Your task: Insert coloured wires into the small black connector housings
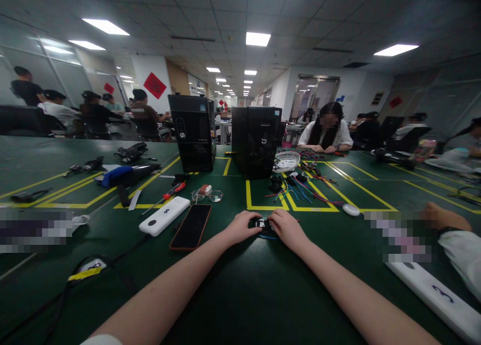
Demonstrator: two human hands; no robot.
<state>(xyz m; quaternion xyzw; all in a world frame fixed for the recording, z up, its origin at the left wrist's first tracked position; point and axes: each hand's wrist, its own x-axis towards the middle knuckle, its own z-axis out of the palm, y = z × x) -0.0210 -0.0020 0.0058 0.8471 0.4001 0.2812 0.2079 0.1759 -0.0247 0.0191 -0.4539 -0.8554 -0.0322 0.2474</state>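
Both my hands meet on the green table in front of me. My left hand (241, 226) and my right hand (286, 226) have their fingers curled round a small black part (264, 225) held between them. A bit of blue wire (267, 237) shows under it. What the part is I cannot make out. Beyond the hands lies a bundle of coloured wires (300, 192) inside a yellow-taped square.
A black phone (191, 227), a white power bank (164, 216), glasses (207, 196) and a red screwdriver (173, 190) lie left of my hands. Two black computer cases (192, 133) (256, 140) stand behind. A white fan grille (287, 160), a white mouse (351, 210), a neighbour's hand (443, 217) and seated people surround.
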